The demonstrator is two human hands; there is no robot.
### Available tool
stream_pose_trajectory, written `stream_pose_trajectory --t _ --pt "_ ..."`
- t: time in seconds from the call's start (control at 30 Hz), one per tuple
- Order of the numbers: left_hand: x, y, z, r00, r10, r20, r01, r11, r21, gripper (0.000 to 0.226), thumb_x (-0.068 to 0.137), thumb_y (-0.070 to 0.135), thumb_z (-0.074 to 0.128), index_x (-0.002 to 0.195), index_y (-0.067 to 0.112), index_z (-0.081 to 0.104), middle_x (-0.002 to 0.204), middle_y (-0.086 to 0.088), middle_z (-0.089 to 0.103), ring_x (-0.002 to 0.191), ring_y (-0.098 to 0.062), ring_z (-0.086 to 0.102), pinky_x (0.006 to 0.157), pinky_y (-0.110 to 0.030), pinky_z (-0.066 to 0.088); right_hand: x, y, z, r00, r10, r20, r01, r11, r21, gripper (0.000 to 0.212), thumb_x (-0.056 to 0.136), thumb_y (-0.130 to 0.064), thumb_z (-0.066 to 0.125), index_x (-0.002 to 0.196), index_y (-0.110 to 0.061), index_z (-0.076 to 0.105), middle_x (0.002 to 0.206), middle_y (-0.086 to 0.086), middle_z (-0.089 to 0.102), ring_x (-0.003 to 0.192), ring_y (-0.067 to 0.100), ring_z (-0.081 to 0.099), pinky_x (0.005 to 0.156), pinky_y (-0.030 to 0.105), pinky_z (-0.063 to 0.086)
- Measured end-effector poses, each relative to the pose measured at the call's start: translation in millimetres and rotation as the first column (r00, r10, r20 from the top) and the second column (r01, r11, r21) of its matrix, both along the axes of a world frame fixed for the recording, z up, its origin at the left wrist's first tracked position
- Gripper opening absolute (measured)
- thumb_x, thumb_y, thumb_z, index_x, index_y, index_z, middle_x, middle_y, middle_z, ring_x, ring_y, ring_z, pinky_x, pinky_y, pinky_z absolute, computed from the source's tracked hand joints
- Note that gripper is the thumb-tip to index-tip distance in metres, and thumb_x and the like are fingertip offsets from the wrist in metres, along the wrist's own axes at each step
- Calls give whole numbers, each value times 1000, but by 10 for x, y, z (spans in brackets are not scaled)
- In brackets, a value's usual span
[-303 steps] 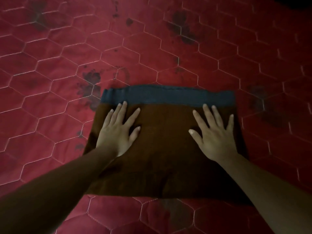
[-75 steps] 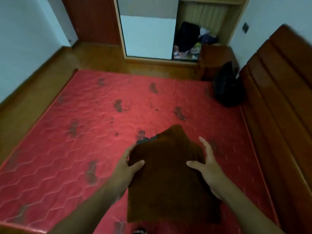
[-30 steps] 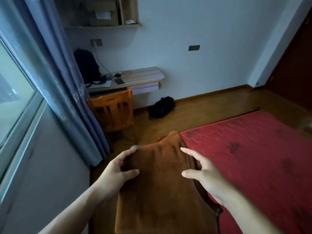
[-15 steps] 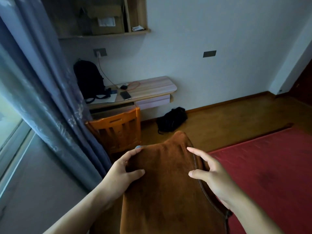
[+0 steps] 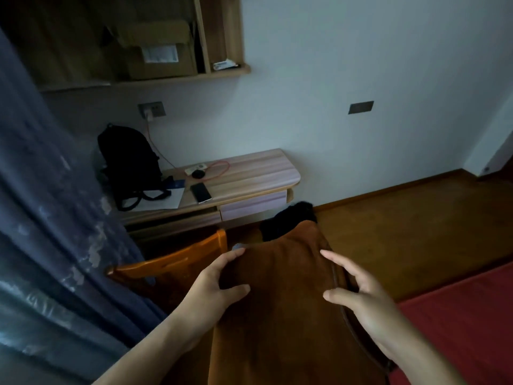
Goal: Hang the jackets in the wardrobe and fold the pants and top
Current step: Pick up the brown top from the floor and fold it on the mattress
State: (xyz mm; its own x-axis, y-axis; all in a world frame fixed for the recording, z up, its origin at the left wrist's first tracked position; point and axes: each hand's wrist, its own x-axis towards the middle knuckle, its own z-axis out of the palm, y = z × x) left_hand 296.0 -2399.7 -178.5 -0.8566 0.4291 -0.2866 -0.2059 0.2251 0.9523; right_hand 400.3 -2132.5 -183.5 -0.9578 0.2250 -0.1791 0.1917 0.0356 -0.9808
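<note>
here left hand (image 5: 213, 290) and right hand (image 5: 369, 298) grip the brown garment (image 5: 283, 323), orange chair (image 5: 177, 263) beyond.

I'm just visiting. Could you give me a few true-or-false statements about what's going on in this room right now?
1. Both the left hand and the right hand hold the folded brown garment. True.
2. The garment lies flat on the red mattress. False: it is held up in the hands, off the mattress.
3. A phone lies on the desk. True.
4. The black backpack sits on the orange chair. False: it stands on the desk.
</note>
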Motion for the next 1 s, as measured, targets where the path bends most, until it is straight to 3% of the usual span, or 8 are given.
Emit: stream_pose_trajectory --t 0.17,0.23,0.37,0.53,0.67,0.77,0.87,1.0 --pt "-1052 238 -62 997 -71 5 71 997 23 65 90 5 70 137 44 49 131 13 58 101 -1 68 76 -17 56 -906 171 -116 997 -75 -12 74 997 -11 65 85 -2 73 119 -57 66 128 -32 56 102 -22 54 78 15 43" --pt "-1537 344 -88 996 -84 11 84 995 50 64 89 4 70 137 43 51 131 11 59 101 -2 69 77 -19 57 -1313 205 -159 994 -113 -10 113 994 -8 65 85 -2 73 120 -57 66 134 -25 57 114 -7 56 85 19 48" --pt "-2414 542 -46 992 -128 3 127 990 68 63 89 5 71 136 43 52 129 11 59 103 -7 70 81 -24 59 -2016 266 -129 981 -191 26 192 979 -65 64 86 -2 73 121 -54 67 136 -8 63 119 19 64 102 48 54" --pt "-3340 933 -47 968 -252 -2 251 966 55 61 88 7 74 129 49 58 133 10 60 112 -14 67 94 -38 58 -2578 414 -25 939 -342 46 345 929 -137 60 86 -1 71 120 -50 69 131 -11 63 114 16 65 88 33 57" --pt "-3764 1387 -101 938 -347 -17 348 934 86 60 87 7 74 129 48 60 132 11 61 113 -10 66 92 -33 58 -2787 683 56 909 -413 52 416 900 -127 61 86 -2 72 125 -49 66 135 -11 56 107 15 69 79 29 60" --pt "-4051 1746 -135 917 -397 -30 398 910 115 60 87 5 74 131 44 60 130 12 64 111 -6 67 89 -28 57 -2970 950 84 891 -451 50 454 886 -94 61 86 -4 73 123 -52 65 139 -9 52 115 19 64 80 30 59" --pt "-4306 2076 -131 905 -424 -29 424 897 124 60 87 4 74 129 44 61 129 9 66 112 -10 68 93 -34 57 -3137 1208 74 882 -470 44 471 872 -131 60 86 -3 71 124 -50 66 138 -7 53 113 19 66 79 30 60" --pt "-4676 2756 -120 888 -460 -19 458 879 135 57 87 1 73 128 40 63 127 5 66 108 -13 69 89 -33 59 -3400 1832 27 870 -491 49 490 848 -202 60 87 -2 68 125 -49 66 142 -4 50 119 25 64 91 44 60"
